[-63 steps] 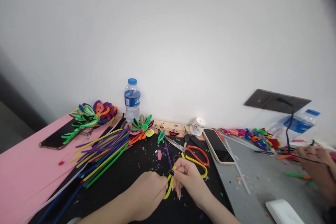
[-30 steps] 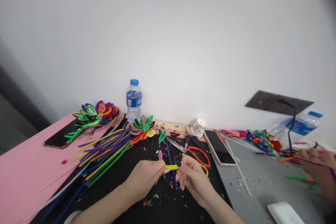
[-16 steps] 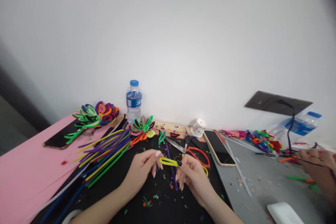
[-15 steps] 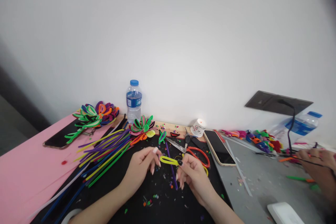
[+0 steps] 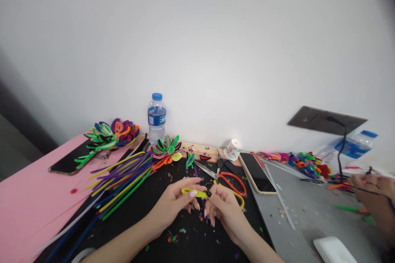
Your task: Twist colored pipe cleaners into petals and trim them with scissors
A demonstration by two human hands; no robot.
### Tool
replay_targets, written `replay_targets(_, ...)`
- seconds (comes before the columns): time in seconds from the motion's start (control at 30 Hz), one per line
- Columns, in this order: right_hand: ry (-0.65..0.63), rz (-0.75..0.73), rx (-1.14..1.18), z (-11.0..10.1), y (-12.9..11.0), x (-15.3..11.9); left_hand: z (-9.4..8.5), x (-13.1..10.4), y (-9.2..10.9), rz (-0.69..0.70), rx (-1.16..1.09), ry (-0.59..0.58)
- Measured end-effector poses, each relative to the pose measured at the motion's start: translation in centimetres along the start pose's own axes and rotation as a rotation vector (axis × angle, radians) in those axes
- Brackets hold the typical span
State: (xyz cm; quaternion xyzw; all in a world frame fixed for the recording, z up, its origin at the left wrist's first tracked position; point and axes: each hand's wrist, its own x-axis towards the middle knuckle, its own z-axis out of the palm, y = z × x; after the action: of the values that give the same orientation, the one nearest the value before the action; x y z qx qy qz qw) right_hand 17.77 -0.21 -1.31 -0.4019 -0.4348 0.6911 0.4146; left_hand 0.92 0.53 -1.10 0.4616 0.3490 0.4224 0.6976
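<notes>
Between my hands is a yellow pipe cleaner [image 5: 186,191] bent into a narrow loop, its tail curving out to the right. My left hand [image 5: 177,201] pinches the loop between thumb and fingers. Thumb and forefinger of my right hand [image 5: 224,207] grip its other end, where a dark nail shows. A purple pipe cleaner [image 5: 203,204] lies on the black mat [image 5: 138,224] under my fingers, partly hidden. Just beyond my right hand lie red-handled scissors [image 5: 239,185] and pliers [image 5: 220,161]. A small green and purple loop [image 5: 190,160] rests farther back.
Loose pipe cleaners [image 5: 123,176] are heaped at left, near a pipe-cleaner flower [image 5: 166,148] and a water bottle [image 5: 157,119]. A paper cup [image 5: 233,149] and a phone [image 5: 258,173] stand to the right. Another person's hand [image 5: 372,193] works at far right. A dark phone [image 5: 69,160] lies at left.
My left hand has moved right, from just off the loop's left end to pinching the loop close to my right hand. My right hand keeps its grip.
</notes>
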Motion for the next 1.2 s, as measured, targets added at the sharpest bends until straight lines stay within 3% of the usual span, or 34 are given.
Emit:
replay_targets(0.07,-0.032,0.042,-0.104,-0.2,0.3,0.0,0.2,-0.1,0.0,-0.048,-0.088,0.035)
replay_targets(0.13,0.014,0.034,-0.282,-0.4,0.4,0.1,0.1,-0.1,0.1,-0.046,-0.131,0.105)
replay_targets(0.23,0.198,-0.145,-0.733,-0.9,0.0,0.2,-0.5,0.2,0.1,0.022,-0.068,0.202)
replay_targets(0.3,0.244,-0.234,-1.041,-1.0,-0.4,0.1,-0.9,0.3,0.0,0.066,0.025,0.239)
replay_targets(0.47,0.24,-0.195,-1.461,-0.8,-0.2,-0.4,-0.8,0.4,-0.5,0.131,0.13,0.174)
replay_targets(0.77,0.326,-0.352,-1.286,-1.3,-0.2,-0.2,-0.5,1.5,-1.3,-0.002,-0.011,0.176)
replay_targets(1.0,0.313,-0.352,-1.17,-1.7,-0.1,0.0,-0.8,3.9,-1.5,0.062,0.002,0.113)
replay_targets(1.2,0.277,-0.386,-1.144,-1.4,-0.3,-0.2,-1.2,4.0,-2.2,0.076,0.003,0.133)
